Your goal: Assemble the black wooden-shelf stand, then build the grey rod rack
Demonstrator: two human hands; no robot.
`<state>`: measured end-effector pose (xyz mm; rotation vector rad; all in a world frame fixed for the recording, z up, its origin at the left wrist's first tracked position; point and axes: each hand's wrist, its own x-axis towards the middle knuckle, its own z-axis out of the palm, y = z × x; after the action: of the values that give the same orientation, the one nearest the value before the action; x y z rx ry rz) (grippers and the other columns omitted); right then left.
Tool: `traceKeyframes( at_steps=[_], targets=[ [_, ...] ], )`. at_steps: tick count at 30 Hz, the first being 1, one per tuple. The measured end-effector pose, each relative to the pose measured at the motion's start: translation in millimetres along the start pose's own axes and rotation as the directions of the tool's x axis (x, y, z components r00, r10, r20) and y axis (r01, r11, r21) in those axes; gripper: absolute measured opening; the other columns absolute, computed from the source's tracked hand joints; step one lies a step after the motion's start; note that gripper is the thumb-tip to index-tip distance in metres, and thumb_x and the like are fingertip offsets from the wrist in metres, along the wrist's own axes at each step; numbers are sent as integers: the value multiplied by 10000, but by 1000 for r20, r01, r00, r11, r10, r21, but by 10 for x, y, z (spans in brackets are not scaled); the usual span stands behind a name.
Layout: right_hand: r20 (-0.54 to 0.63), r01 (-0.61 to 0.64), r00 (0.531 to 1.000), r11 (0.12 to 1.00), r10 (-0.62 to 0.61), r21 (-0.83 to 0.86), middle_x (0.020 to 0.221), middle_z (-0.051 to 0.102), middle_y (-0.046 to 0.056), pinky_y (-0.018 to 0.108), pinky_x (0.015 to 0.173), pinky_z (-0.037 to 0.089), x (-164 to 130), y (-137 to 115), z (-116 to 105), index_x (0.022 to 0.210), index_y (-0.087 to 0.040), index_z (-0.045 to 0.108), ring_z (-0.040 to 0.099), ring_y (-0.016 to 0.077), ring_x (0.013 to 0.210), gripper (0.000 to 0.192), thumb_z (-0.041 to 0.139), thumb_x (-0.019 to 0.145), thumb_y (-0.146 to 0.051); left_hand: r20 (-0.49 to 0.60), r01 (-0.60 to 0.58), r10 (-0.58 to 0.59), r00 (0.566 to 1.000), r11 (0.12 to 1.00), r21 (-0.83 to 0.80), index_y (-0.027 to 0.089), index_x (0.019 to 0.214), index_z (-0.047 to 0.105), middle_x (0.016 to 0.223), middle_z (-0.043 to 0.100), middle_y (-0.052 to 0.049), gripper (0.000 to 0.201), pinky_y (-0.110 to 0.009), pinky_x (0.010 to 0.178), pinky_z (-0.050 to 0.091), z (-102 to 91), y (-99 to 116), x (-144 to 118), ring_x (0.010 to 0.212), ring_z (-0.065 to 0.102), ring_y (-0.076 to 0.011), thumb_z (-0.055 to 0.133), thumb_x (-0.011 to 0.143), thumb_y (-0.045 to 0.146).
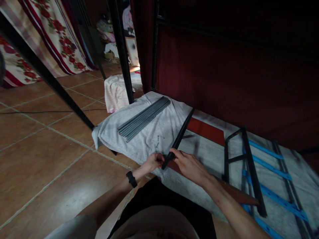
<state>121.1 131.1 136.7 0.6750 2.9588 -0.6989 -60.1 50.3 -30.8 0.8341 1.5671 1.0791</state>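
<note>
A long black metal bar [183,131] slants across the towel-covered surface, its near end close to my body. My right hand [185,162] grips that near end, thumb and fingers closed around it. Right beside it, my left hand [153,161] has its fingers curled together against the bar; whatever they pinch is hidden. Reddish-brown boards lie along both sides, a far board [206,131] and a near board [239,192] partly covered by my right arm. At their right end stands a black metal frame [254,179].
On the grey towel [139,146] lie a bundle of grey rods [144,118] and several thin small metal pieces [159,138]. Blue slats [279,199] with dark bars are at the right. Black posts [122,49] rise at the left; a dark red curtain [224,76] hangs behind.
</note>
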Motion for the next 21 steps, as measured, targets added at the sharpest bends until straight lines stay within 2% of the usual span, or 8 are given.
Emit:
traceKeyframes(
  at_steps=[5, 7, 10, 13, 15, 18, 21],
  targets=[
    [11, -14, 1000, 1000, 14, -8, 1209, 691, 56, 311, 867, 478, -7, -16, -13, 1425, -267, 432, 672, 226, 1058, 447, 376, 983, -239, -11, 32, -32, 999, 999, 27, 173, 690, 586, 490, 546, 39, 139, -218, 448, 369, -21, -7, -15, 415, 500, -105, 601, 768, 287],
    [13, -15, 1000, 1000, 15, -11, 1210, 691, 55, 310, 869, 475, -10, -19, -17, 1427, -266, 433, 672, 226, 1055, 445, 369, 987, -244, -14, 33, -32, 999, 999, 32, 178, 659, 559, 472, 526, 49, 113, -212, 450, 365, -14, -12, -11, 413, 492, -100, 615, 736, 239],
    [16, -19, 1000, 1000, 19, -14, 1230, 684, 60, 308, 880, 469, -10, -16, -20, 1434, -264, 429, 668, 221, 1061, 455, 360, 986, -230, -10, 27, -27, 1000, 999, 21, 180, 712, 553, 528, 568, 47, 84, -214, 491, 413, -19, -18, -11, 469, 549, -110, 635, 697, 196],
    [14, -20, 1000, 1000, 20, -15, 1239, 679, 68, 312, 893, 466, -11, -16, -25, 1436, -259, 428, 663, 218, 1069, 458, 360, 984, -230, -14, 40, -39, 999, 999, 21, 178, 762, 565, 545, 590, 34, 111, -226, 486, 422, -35, -31, -14, 469, 559, -123, 615, 756, 277],
    [14, -15, 1000, 1000, 16, -12, 1236, 680, 68, 317, 899, 466, -13, -20, -33, 1435, -257, 429, 663, 219, 1069, 456, 359, 985, -232, -12, 49, -49, 999, 998, 33, 175, 716, 568, 491, 552, 36, 160, -223, 448, 377, -26, -38, -6, 420, 511, -115, 595, 780, 319],
    [16, -15, 1000, 1000, 15, -10, 1222, 684, 66, 322, 890, 471, -20, -27, -46, 1430, -262, 432, 668, 221, 1058, 453, 364, 984, -230, 2, 34, -34, 999, 999, 28, 172, 668, 569, 469, 512, 49, 124, -213, 442, 336, 13, -30, 10, 417, 477, -98, 624, 725, 266],
    [17, -16, 1000, 1000, 16, -7, 1235, 679, 64, 317, 878, 476, -22, -26, -52, 1429, -270, 431, 669, 219, 1059, 449, 369, 985, -239, 6, 4, -4, 1000, 1000, -12, 173, 736, 572, 561, 552, 52, 125, -209, 501, 389, 30, -6, 8, 490, 520, -94, 658, 651, 205]
  ],
)
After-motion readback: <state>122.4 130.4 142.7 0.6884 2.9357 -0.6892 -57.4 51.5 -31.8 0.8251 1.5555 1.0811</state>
